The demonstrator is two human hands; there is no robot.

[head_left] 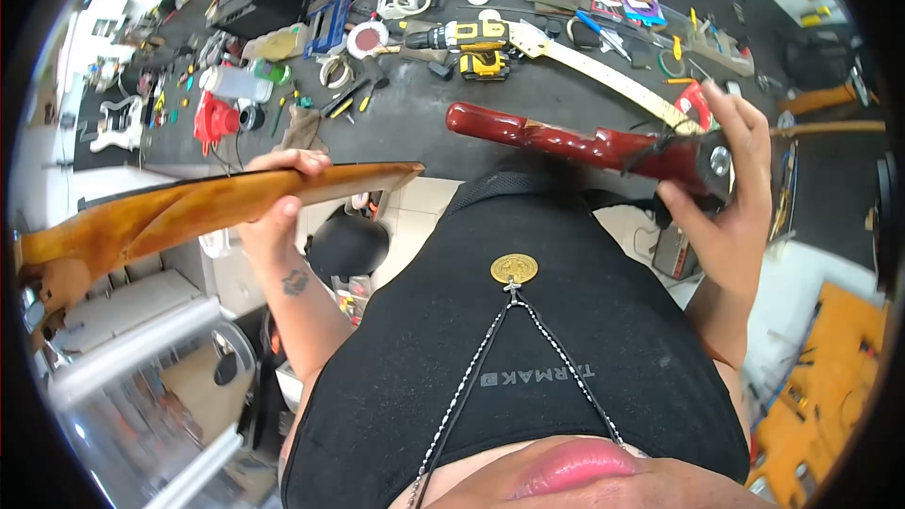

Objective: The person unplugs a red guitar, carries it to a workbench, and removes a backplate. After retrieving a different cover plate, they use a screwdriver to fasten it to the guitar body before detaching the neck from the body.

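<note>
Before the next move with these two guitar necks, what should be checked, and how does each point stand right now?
1. Left hand wrapped around the brown guitar neck: ok.
2. Right hand holding the red guitar neck at its thick end: ok.
3. Necks apart, not touching: ok.
4. Free spot on the workbench: not ok, tools crowd it, a cordless drill among them.
5. Red neck's finish dry: cannot tell.

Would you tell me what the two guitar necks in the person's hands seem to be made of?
Brown neck, in the left hand: wood, likely, with visible grain and an amber satin stain. Red neck, in the right hand: probably wood too, under glossy dark red lacquer with bright highlights.
</note>
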